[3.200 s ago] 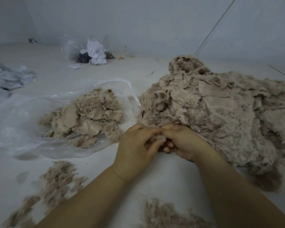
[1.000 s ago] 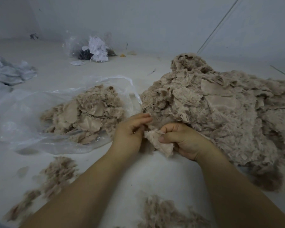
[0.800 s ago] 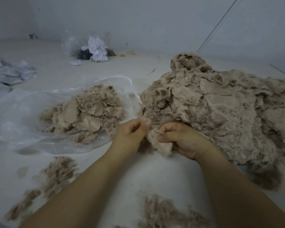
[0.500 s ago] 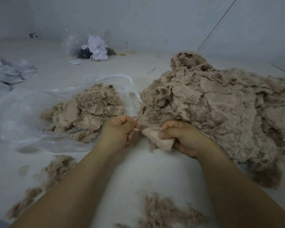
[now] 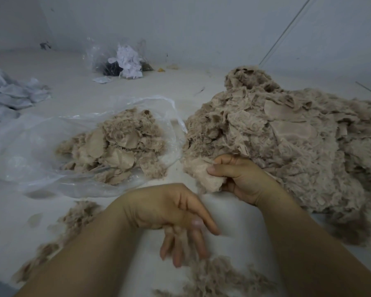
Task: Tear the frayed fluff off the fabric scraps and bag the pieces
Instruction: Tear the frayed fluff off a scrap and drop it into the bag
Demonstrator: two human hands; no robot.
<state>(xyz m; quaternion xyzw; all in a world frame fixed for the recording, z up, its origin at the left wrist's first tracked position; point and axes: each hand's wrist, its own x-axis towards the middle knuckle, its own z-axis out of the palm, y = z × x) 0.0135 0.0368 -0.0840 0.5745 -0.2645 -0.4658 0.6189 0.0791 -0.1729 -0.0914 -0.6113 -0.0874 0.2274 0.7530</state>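
Observation:
My right hand (image 5: 242,181) grips a beige fabric scrap (image 5: 201,174) at the near edge of the big heap of beige scraps (image 5: 287,142) on the right. My left hand (image 5: 174,217) hangs lower, near me, fingers spread and pointing down above loose fluff (image 5: 219,277) on the floor; a wisp of fluff seems to fall from its fingers. A clear plastic bag (image 5: 30,151) lies open to the left, holding a pile of cleaned pieces (image 5: 120,146).
More torn fluff (image 5: 73,219) lies scattered at the lower left. A grey cloth bundle (image 5: 11,97) sits at the far left. Against the back wall stands another clear bag with white and dark scraps (image 5: 124,61). Pale floor shows between the piles.
My left hand pulled away from the scrap, swung down towards me and spread its fingers over the fluff on the floor. My right hand kept hold of the scrap in about the same place.

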